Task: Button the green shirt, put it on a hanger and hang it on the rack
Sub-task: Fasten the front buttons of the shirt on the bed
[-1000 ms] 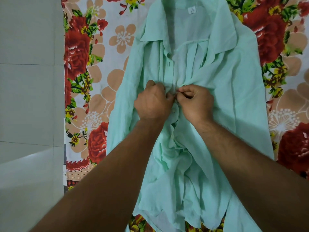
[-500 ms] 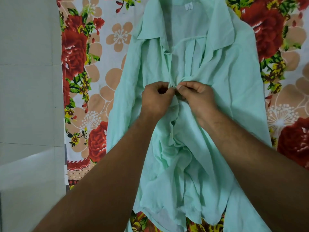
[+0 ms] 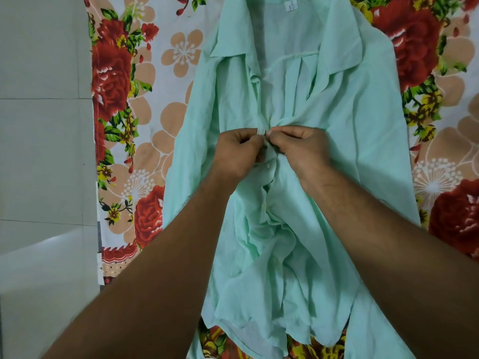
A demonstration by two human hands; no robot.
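Now green shirt point(image 3: 357, 141) lies flat, collar away from person, on floral bedsheet point(image 3: 145, 120). Left hand point(image 3: 237, 152) curled, fingers pinch left front edge at chest height. Right hand point(image 3: 302, 149) curled too, pinches opposite placket edge; fingertips of both hands almost touching. White button point(image 3: 268, 165) visible just below hands. Lower front bunched, wrinkled. White size label point(image 3: 290, 5) inside collar. Grey tiled floor point(image 3: 44, 125) beside sheet.

Head view, steeply down, seemingly close over shirt point(image 3: 363, 130).
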